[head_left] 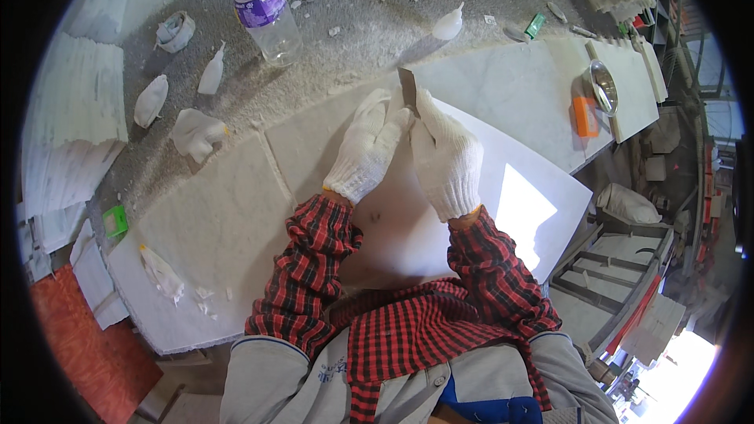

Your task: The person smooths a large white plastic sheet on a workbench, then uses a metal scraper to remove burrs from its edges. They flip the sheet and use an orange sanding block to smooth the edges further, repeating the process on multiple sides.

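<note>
Both my hands wear white knit gloves and meet over the pale stone slab. A thin, dark, flat metal blade (408, 88) stands up between them, its lower end hidden by fingers. My right hand (448, 149) is closed around the blade's right side, thumb upward. My left hand (366, 145) comes in from the other side, fingers together, its tips pressed at the blade's lower end. Beneath my right hand lies a smooth white sheet (503, 145), brightly sunlit in one patch. The grey-white slab (208, 204) extends left of it.
Beyond the slab stand a clear bottle (267, 23) with a purple label and a white squeeze bottle (448, 23). Crumpled gloves (196, 133) lie left on the dusty surface. A metal bowl (603, 88) and an orange box (585, 116) sit right. A metal frame (613, 283) stands lower right.
</note>
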The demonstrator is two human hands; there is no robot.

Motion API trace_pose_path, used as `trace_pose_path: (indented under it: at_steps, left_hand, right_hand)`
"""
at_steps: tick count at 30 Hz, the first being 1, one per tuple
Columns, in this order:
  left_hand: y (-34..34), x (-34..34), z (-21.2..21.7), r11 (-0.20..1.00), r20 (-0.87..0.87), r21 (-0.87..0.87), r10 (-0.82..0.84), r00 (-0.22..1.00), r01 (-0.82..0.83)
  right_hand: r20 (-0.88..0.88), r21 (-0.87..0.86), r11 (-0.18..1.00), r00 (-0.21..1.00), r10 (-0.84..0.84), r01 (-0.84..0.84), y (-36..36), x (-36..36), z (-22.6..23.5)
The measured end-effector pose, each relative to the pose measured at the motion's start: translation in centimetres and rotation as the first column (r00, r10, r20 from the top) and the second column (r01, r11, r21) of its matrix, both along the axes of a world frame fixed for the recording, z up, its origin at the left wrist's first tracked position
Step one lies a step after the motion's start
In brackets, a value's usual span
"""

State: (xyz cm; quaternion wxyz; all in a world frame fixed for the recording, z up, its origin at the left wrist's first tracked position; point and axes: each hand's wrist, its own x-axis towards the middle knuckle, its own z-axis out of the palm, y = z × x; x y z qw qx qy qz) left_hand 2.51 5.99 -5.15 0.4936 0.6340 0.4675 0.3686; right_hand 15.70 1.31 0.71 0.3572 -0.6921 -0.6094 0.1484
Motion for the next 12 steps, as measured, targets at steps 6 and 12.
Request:
trace_pose_path:
  at_steps: [6,12]
  left_hand:
    - [0.4,-0.5,0.8,0.996,0.104,-0.048,-0.068,0.992,0.074]
    - [0.3,-0.8,-0.5,0.944,0.318,-0.319,0.02,0.948,0.087]
  right_hand:
    - [-0.053,-0.044,0.994,0.993,0.101,-0.103,0.4,0.4,0.6]
    - [-0.094,0.037,0.977,0.973,0.21,-0.208,0.3,1.1,0.1]
